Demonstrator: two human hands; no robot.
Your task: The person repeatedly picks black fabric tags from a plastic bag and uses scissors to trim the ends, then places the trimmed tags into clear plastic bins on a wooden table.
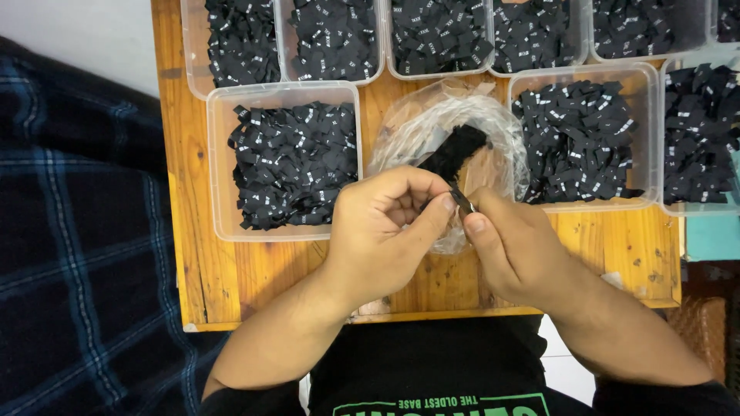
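Even, soft overhead light, fairly bright; faint shadows lie under the hands. Mild glare glints on the clear plastic bag [493,131] just beyond the pinch. Focus is sharp throughout.

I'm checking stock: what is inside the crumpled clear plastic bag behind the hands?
The crumpled clear plastic bag holds a dark bundle of black fabric labels. Its lower part is hidden behind the left hand and right hand.

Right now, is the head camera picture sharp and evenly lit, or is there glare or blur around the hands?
In the head view, light is soft and even, shadows faint. The left hand and right hand look fairly sharp, the small black label pinched between them slightly soft. The clear plastic bag shows mild glare. The wooden board appears a little bowed at the frame edges.
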